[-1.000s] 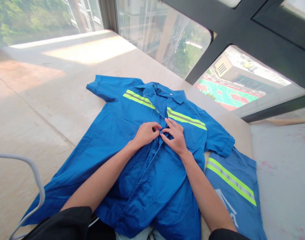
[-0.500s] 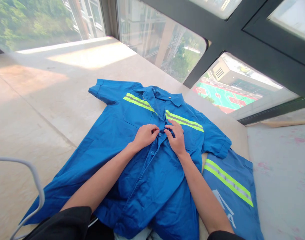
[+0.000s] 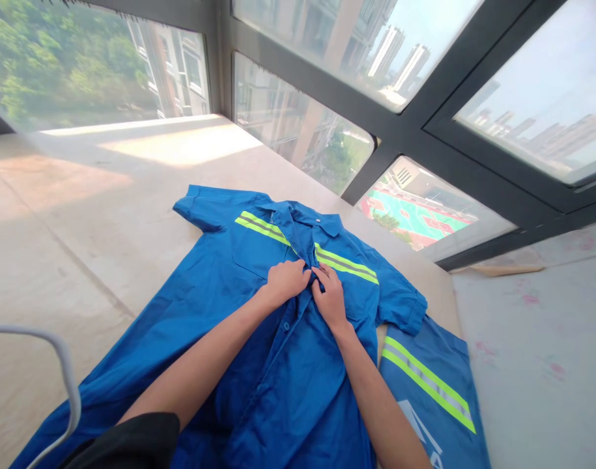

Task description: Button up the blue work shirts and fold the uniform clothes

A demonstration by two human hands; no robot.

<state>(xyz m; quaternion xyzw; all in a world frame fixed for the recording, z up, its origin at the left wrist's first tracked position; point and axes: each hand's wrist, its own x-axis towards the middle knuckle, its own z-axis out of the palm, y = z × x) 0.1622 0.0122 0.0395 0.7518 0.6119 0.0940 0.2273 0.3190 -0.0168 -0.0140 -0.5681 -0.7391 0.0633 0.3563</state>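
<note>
A blue short-sleeved work shirt (image 3: 249, 306) with yellow-green and grey reflective chest bands lies spread out, front side up, its collar pointing away from me. At chest height on its front opening, my left hand (image 3: 288, 279) is closed on the placket edge. Just to the right, my right hand (image 3: 329, 298) pinches the same placket, fingers bent, the two hands nearly touching. Whatever button lies between the fingertips is hidden. Lower down the placket a blue button (image 3: 286, 326) shows.
Beside the shirt on the right lies a folded blue garment (image 3: 425, 384) with a reflective band and white print. A white cable (image 3: 66, 365) curves at the lower left. Dark-framed windows (image 3: 415, 137) border the pale surface (image 3: 83, 247); a flowered wall (image 3: 537, 352) stands right.
My view has tilted up, so the shirt and hands appear lower. Both hands have come closer together, the right fingers closing onto the placket. The upper button is now covered.
</note>
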